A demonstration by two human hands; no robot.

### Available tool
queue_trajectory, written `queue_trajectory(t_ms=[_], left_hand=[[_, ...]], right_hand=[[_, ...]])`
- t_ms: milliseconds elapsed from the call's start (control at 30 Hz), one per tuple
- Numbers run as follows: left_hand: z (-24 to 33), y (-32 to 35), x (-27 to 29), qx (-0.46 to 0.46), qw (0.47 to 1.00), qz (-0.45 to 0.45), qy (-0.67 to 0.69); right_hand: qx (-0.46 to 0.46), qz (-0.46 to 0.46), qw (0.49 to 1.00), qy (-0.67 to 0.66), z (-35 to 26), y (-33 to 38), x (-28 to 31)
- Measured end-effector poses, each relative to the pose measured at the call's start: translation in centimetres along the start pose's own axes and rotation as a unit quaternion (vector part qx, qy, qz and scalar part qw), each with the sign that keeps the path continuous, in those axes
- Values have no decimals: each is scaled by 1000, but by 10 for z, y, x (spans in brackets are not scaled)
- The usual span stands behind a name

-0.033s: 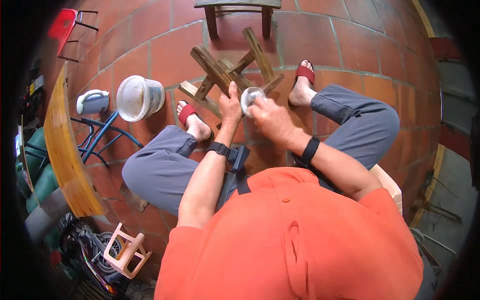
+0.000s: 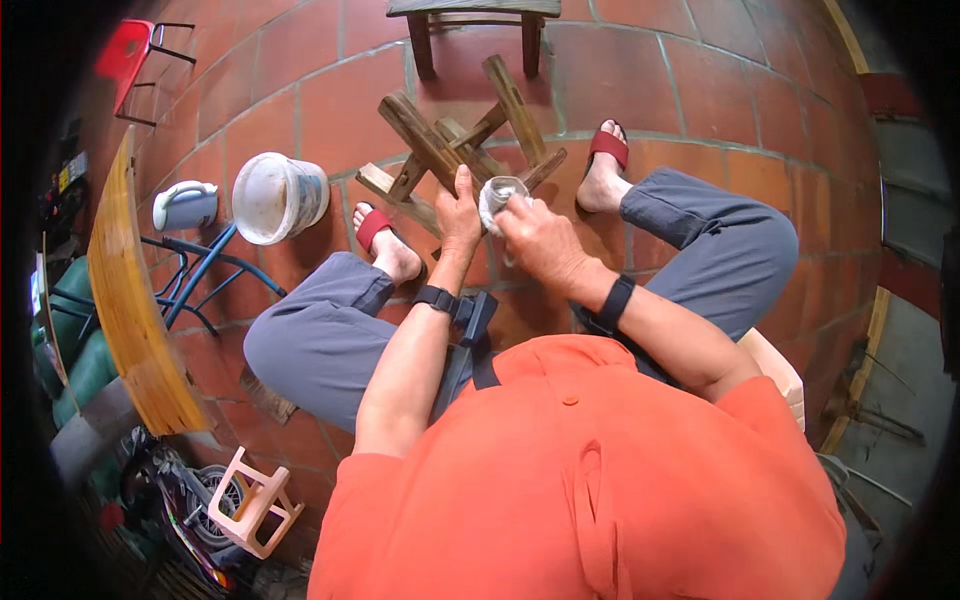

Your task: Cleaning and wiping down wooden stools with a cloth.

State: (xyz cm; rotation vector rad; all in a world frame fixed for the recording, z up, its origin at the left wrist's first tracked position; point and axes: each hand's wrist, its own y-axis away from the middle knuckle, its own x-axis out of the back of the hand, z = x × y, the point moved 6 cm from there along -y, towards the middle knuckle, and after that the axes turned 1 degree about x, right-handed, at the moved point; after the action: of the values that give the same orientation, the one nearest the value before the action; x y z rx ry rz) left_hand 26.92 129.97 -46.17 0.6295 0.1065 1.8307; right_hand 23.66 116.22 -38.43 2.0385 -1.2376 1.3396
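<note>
Head view: the stool (image 2: 425, 138), a frame of dark, worn wood, is tipped over on the tiled floor (image 2: 650, 95) between the person's sandalled feet, well in from the floor's right edge and just short of the bench (image 2: 475, 8). The left hand (image 2: 458, 218) is against the near end of the wood, thumb raised and straight; its fingers are hidden, so I cannot tell how far they close. The right hand (image 2: 545, 242) is curled, pinching a pale, crumpled rag (image 2: 492, 207) beside the left thumb. The stool looks stiff and solid, probably fairly heavy for its size and hard to break, though its joints may be loose; its matt surface should give good grip unless wet. A thick leg or the crosspiece between legs seems the best hold, clear of the cut ends. The rag looks light, limp and easily bunched
</note>
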Motion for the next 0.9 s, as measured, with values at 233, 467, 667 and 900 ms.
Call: queue_trajectory(t_ms=[233,467,667,900], left_hand=[[-11,-10,-26,-52,997,-18,50],[-8,1,2,-35,999,10,15],[-23,-13,-27,-18,996,-69,55],[-24,-8,-1,-2,999,-34,1]], right_hand=[[-136,22,986,94,156,3,-32],[-43,-19,999,28,18,-1,-14],[-204,-17,975,88,168,6,-37],[-15,-23,999,35,14,3,-18]])
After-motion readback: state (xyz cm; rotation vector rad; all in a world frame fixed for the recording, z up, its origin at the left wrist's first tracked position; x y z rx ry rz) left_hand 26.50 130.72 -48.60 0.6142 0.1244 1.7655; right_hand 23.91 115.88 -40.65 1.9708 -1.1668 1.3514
